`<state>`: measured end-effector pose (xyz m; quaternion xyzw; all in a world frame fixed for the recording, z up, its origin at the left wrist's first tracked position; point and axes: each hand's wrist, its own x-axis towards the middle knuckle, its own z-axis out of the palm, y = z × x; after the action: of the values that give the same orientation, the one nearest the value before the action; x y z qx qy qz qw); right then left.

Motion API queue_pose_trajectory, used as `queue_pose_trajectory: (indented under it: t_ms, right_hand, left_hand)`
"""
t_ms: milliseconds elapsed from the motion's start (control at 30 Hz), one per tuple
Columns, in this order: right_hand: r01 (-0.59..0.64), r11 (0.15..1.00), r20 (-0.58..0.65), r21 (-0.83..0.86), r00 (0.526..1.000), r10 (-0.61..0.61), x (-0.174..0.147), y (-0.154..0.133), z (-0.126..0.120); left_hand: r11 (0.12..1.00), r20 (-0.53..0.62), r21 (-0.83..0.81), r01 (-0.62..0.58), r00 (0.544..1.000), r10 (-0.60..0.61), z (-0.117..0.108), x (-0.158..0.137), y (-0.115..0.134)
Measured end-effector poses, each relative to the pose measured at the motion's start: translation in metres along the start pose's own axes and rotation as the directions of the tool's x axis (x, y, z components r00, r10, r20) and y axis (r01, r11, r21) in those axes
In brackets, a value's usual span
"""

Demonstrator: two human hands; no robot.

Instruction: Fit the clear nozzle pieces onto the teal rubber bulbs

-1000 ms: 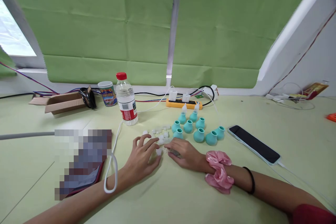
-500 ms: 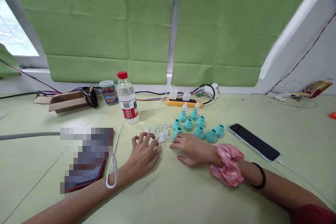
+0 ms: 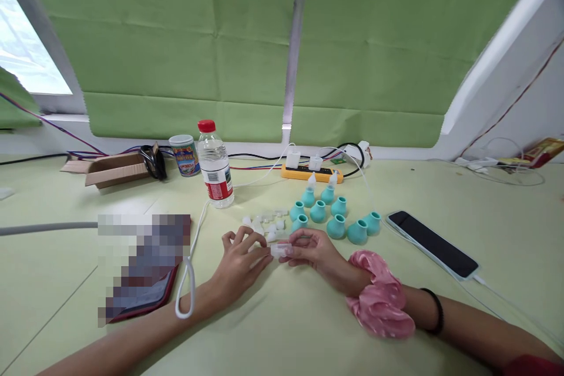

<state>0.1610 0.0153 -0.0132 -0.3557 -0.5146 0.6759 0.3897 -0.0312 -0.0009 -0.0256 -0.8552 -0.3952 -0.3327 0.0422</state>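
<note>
One translucent piece (image 3: 277, 251) sits pinched in the right hand (image 3: 315, 254), which partly covers it; I can't tell whether the left hand (image 3: 242, 261), at its other end, grips too. From it, toward nine o'clock, a red-edged device (image 3: 155, 298) is largely pixelated; toward eleven, the bottle's label (image 3: 219, 187) is illegible. The piece now bridges the hands' earlier gap.

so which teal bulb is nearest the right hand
The front-left teal bulb, just beyond the right hand; the other teal bulbs stand farther back or farther to the right.
</note>
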Motion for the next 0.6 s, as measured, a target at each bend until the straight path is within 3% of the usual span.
queue_pose_trajectory:
  t_ms: [200,333,600]
  right_hand:
    - [-0.067,0.973,-0.055,0.22,0.995,0.081,-0.004,0.005,0.005]
    - [-0.167,0.942,-0.012,0.292,0.984,0.178,-0.007,0.009,0.009]
    - [-0.145,0.958,0.007,0.246,0.989,0.148,-0.011,0.008,0.016]
  left_hand:
    - [0.883,-0.172,-0.461,0.09,0.967,-0.189,-0.013,0.0,0.008]
    - [0.846,-0.201,-0.532,0.044,0.964,-0.177,-0.011,-0.002,0.015]
    - [0.788,-0.122,-0.602,0.13,0.96,-0.252,-0.007,-0.005,0.017]
